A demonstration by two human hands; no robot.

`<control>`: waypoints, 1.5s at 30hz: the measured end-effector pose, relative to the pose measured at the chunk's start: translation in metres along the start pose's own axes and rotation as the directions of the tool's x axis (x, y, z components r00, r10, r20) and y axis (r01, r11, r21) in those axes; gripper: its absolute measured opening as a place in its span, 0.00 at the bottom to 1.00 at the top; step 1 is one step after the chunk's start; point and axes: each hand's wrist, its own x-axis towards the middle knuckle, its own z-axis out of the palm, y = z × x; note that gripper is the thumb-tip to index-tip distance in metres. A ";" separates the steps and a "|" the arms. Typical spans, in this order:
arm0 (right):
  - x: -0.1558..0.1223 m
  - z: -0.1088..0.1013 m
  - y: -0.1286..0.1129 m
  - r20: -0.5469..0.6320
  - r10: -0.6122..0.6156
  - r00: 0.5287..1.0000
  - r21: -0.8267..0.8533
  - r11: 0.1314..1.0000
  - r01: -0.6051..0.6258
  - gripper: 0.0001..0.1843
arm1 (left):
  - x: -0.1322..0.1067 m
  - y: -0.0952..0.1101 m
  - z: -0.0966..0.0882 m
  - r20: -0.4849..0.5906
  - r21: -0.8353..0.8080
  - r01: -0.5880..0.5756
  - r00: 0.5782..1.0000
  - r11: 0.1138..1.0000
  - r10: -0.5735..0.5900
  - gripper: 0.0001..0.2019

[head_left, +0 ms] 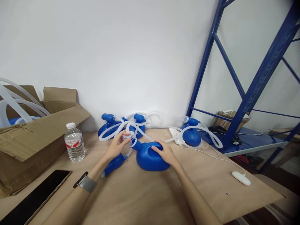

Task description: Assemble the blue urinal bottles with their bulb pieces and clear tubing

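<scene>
A blue plastic urinal bottle [150, 162] lies on the table in front of me, its open neck pointing up and left. My right hand [164, 152] grips its handle from the right, fingers wrapped over the top. My left hand [118, 145] pinches a white cap [127, 135] just left of the bottle's mouth, apart from the opening. A clear white hose [133, 125] loops up from the cap. Below my left hand rests a blue funnel-like end piece [114, 164] with a short length of hose.
More blue bottles [106, 128] with hoses stand by the wall, another [191, 137] farther right. At left are a cardboard box [44, 137] of hoses, a water bottle [75, 143] and a phone [35, 197]. A white corded device [241, 178] lies right, near a blue shelf [255, 75].
</scene>
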 end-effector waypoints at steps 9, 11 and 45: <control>-0.001 0.000 0.006 0.023 -0.017 1.000 0.048 0.999 0.016 0.24 | -0.012 -0.020 0.024 -0.039 -0.159 0.081 0.995 0.984 -0.088 0.22; -0.002 0.000 0.006 0.024 -0.023 0.999 0.040 0.999 0.022 0.23 | -0.020 -0.022 0.030 0.001 -0.135 0.095 0.995 0.986 -0.096 0.21; -0.029 -0.012 -0.015 0.007 0.042 0.999 -0.121 0.992 -0.041 0.22 | -0.051 -0.048 0.073 -0.100 0.489 -0.155 0.968 0.858 0.232 0.25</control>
